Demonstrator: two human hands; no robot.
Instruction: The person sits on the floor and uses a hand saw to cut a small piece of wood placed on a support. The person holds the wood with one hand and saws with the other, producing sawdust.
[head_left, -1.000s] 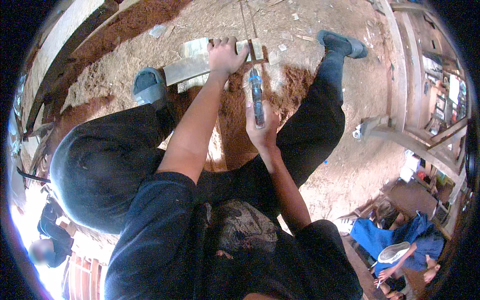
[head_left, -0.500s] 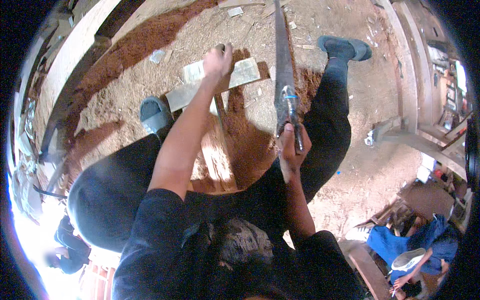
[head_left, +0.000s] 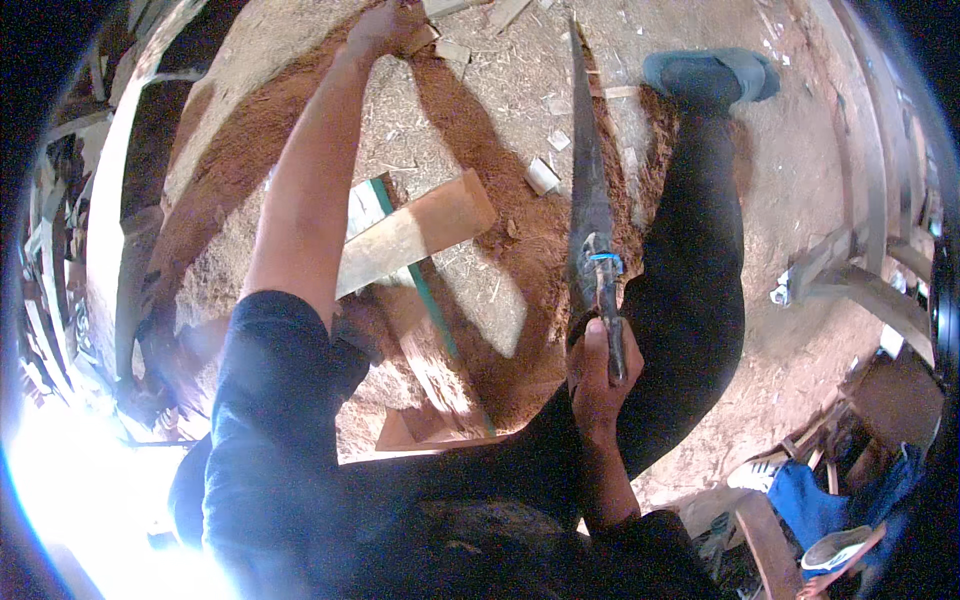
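My right hand (head_left: 598,368) grips the handle of a long hand saw (head_left: 588,190), its blade pointing away from me. My left hand (head_left: 386,28) is stretched to the top of the view, fingers curled down by small wood offcuts (head_left: 450,50); what they hold is unclear. Between my legs a short plank (head_left: 432,220) lies crosswise over a longer board with a green edge (head_left: 425,350). A small pale block (head_left: 542,176) lies left of the blade, on dirt with sawdust.
Timber frames stand along the left (head_left: 130,210) and right (head_left: 840,270). My right foot in a grey sandal (head_left: 715,78) rests at upper right. Another person in blue clothing (head_left: 805,500) is at lower right. Glare washes out the lower left.
My left hand has left the short plank and reached up and left. My right hand and saw have moved right, the blade now fully showing. The view has shifted.
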